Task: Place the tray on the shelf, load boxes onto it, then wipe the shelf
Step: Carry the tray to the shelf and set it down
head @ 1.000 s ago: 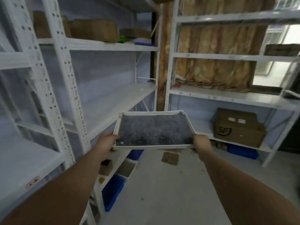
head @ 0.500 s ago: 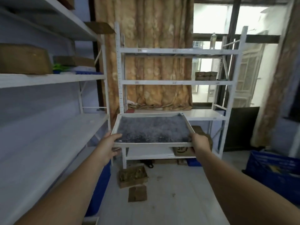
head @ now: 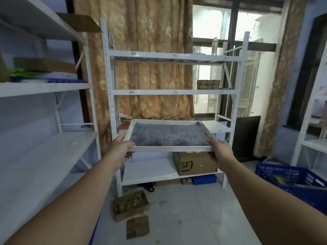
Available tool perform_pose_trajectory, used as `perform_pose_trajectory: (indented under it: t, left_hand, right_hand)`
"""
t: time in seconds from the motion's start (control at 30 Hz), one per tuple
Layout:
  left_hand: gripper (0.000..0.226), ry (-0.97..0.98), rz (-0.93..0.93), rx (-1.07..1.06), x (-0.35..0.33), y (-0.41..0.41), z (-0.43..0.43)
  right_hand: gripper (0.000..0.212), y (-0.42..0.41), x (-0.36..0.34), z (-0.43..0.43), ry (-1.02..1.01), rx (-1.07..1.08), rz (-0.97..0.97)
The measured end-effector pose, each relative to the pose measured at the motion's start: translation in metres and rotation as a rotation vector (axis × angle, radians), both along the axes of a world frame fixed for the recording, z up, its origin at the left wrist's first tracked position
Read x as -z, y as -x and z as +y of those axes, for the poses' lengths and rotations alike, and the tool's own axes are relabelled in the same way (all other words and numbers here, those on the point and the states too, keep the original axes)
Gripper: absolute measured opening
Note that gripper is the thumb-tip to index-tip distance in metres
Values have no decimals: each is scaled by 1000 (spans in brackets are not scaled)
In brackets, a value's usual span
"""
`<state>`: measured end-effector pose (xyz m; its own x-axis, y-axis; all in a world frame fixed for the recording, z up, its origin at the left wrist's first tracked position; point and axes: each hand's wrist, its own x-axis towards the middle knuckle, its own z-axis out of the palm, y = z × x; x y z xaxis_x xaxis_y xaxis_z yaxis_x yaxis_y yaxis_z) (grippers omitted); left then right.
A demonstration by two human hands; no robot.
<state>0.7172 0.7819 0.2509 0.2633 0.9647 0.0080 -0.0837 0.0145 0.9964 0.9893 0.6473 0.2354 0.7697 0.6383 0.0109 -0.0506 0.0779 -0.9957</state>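
Observation:
A white tray point(head: 169, 148) with a dark grey lining is held level in front of me at chest height. My left hand point(head: 122, 150) grips its near left corner and my right hand point(head: 220, 151) grips its near right corner. Straight ahead stands a white metal shelf unit point(head: 174, 92) with several levels; the tray hovers in front of its third level. A brown SF cardboard box point(head: 195, 163) sits on the bottom level. Small brown boxes point(head: 208, 84) are stacked on the second level at the right.
Long white shelves point(head: 47, 151) run along my left, with cardboard and blue items on the upper one. An open carton point(head: 131, 205) and a flat cardboard piece point(head: 137, 226) lie on the floor. A blue crate point(head: 292, 179) stands at the right, beside another white rack point(head: 313, 144).
My view has swung right from the left shelves to face the shelf unit by the curtain, and I have come closer to it. Both hands keep the same hold on the tray.

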Motion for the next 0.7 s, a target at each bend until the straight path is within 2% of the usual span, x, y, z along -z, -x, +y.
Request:
perform_pose_trajectory:
  t: [0.3, 0.53, 0.7]
  left_hand:
    - [38, -3, 38, -59, 2, -83, 68]
    - [58, -23, 57, -61, -4, -186, 137]
    - [59, -43, 27, -94, -4, -246, 186]
  right_hand:
    - [21, -84, -8, 74, -53, -91, -42]
    - [32, -192, -14, 146, -59, -41, -67]
    - [37, -253, -17, 198, -86, -52, -81]
